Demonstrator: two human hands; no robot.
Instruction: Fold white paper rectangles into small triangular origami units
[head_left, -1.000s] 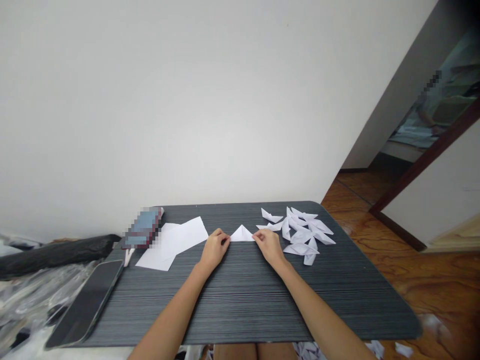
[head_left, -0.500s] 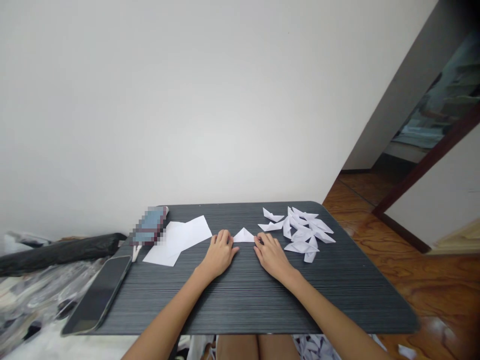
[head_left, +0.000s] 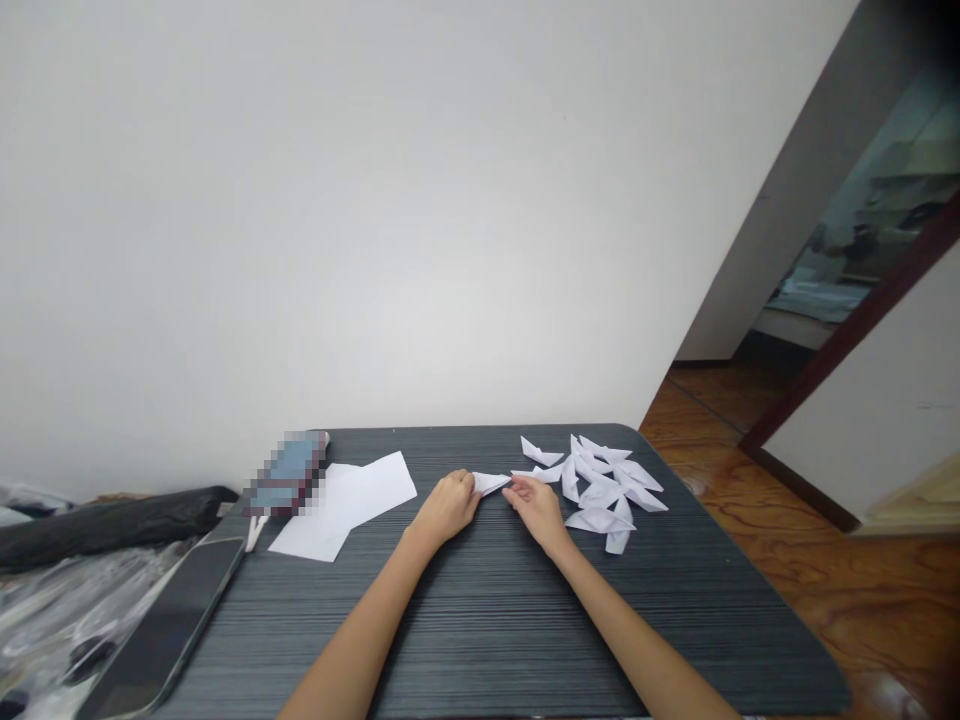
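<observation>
A small folded white paper piece [head_left: 490,483] sits just above the dark striped table [head_left: 487,620], between both hands. My left hand [head_left: 448,508] pinches its left end with curled fingers. My right hand [head_left: 534,505] pinches its right end. A heap of several finished white folded paper shapes [head_left: 604,487] lies just right of my right hand. Flat white paper sheets [head_left: 343,502] lie left of my left hand.
A dark phone [head_left: 161,628] lies at the table's left front edge. A blurred-out card or booklet [head_left: 289,472] rests behind the sheets. A black bag [head_left: 105,525] and clear plastic lie left of the table. Wooden floor and a doorway are at right.
The paper triangle lay flat under both hands' fingers; now both hands pinch its ends and it is lifted slightly and looks narrower. The view has tilted a little.
</observation>
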